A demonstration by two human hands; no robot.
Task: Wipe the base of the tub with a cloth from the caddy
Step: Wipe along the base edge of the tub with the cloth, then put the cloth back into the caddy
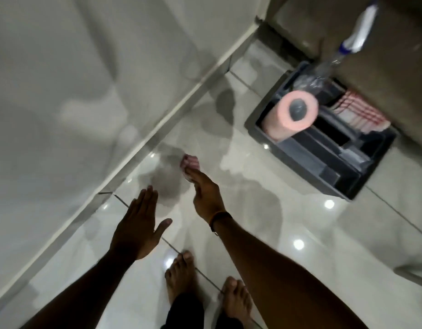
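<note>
My right hand [205, 193] is stretched forward over the floor, shut on a small red-and-white checked cloth [189, 163] bunched at its fingertips. My left hand [138, 224] is open with flat fingers, held lower left of it, near the tub's edge. The white tub [62, 91] fills the left side; its outer wall meets the floor along a diagonal rim. The dark grey caddy [323, 143] stands on the floor at the upper right, holding a pink paper roll [293, 112], a folded red-and-white cloth [361, 112] and a clear spray bottle [342, 51].
Glossy pale floor tiles [264, 210] with wet patches and light reflections lie between the tub and caddy. My bare feet [205, 286] stand at the bottom centre. A beige cabinet or wall [383, 55] rises behind the caddy.
</note>
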